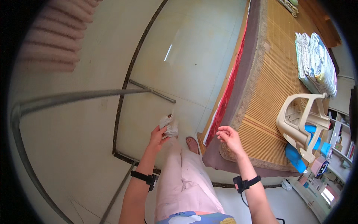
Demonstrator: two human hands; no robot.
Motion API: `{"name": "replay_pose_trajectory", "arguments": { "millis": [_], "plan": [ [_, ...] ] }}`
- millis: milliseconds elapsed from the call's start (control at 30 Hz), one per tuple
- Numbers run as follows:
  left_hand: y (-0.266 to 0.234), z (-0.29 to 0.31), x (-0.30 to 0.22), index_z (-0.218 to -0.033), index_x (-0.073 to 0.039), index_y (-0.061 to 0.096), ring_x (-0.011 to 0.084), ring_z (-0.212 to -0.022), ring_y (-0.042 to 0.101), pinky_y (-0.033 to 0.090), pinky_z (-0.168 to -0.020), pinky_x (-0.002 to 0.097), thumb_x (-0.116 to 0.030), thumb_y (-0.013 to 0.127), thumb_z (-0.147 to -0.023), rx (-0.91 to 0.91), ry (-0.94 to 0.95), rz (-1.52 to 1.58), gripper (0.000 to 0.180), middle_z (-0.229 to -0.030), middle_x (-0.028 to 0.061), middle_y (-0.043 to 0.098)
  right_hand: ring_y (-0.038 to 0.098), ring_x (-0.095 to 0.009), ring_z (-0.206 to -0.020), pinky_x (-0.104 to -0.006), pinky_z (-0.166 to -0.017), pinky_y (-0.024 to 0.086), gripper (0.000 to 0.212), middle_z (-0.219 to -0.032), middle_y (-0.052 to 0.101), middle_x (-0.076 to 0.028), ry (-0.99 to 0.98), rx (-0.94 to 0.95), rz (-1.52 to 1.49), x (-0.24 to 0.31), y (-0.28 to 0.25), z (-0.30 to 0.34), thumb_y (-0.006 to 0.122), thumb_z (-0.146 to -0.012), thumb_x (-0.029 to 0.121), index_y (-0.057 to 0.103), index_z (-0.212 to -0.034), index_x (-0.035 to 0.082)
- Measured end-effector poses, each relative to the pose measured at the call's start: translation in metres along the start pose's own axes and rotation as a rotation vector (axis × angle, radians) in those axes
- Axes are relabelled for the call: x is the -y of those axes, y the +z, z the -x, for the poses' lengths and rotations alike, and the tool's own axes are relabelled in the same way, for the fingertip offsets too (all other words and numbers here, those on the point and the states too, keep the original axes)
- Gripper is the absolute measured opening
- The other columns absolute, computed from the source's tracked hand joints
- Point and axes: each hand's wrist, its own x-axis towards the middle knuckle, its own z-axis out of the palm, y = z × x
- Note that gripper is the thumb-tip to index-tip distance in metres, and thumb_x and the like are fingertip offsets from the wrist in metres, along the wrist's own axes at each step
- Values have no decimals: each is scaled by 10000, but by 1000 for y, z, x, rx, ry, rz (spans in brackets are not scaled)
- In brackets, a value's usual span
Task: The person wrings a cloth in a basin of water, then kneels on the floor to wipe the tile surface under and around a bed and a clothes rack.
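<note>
Nearest, left of the bed (246, 71), are the person's pale pink trousers (182, 186) and the hem of a blue patterned top (197, 218); a black band (149, 180) circles the left forearm, and another black band (244, 184) the right, just off the near end of the bed.

The left hand (157, 136), well to the left of the bed, grasps a crumpled white piece (170, 127) between thumb and fingers; whether it is cloth or paper I cannot tell; it hangs over the floor (182, 80) on that same side of the bed. The right hand (230, 139) is released, fingers loosely bent, above the bed's near left corner; whether it touches the cover I cannot tell. A foot in a sandal (192, 145) stands just beside that corner.

On the bed lies a tan slatted mat (278, 71); a cream plastic stool (294, 135) rests tipped over at the bed's right side, with blue pieces (294, 158) by it; folded quilts (317, 61) are stacked on the bed beyond the stool; a grey metal stand (74, 96) is well left of the bed; a pink curtain (56, 37) hangs farther left of it.
</note>
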Motion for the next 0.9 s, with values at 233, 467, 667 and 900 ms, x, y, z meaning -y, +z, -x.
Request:
{"name": "replay_pose_trajectory", "arguments": {
  "millis": [233,467,667,900],
  "plan": [
    [23,-61,-84,-1124,-109,530,145,-866,574,509,-685,319,-168,579,-848,-78,-43,-69,286,-1000,15,582,574,-88,-760,-220,-666,456,204,-927,633,-45,25,57,-198,35,46,-35,544,-874,86,550,-1070,30],
    [66,-128,-189,-1110,-107,538,154,-854,577,513,-671,316,-158,596,-833,-221,-43,-130,287,-997,19,589,581,-97,-786,-226,-677,458,186,-930,629,-52,49,14,-199,121,12,-97,527,-893,83,545,-1071,32],
    [98,-201,-290,-1104,-111,544,136,-831,566,499,-668,289,-153,595,-829,-162,58,-112,283,-969,11,591,578,-104,-767,-223,-669,449,192,-907,628,-54,-4,-86,-143,217,-20,-192,527,-893,85,548,-1073,24],
    [113,-304,-402,-1200,-113,486,136,-885,533,475,-778,299,-181,582,-851,-247,147,-15,368,-1042,16,556,579,-107,-781,-229,-672,444,195,-916,628,-55,67,-47,-24,310,-23,-318,523,-893,94,550,-1074,25]
  ]
}}
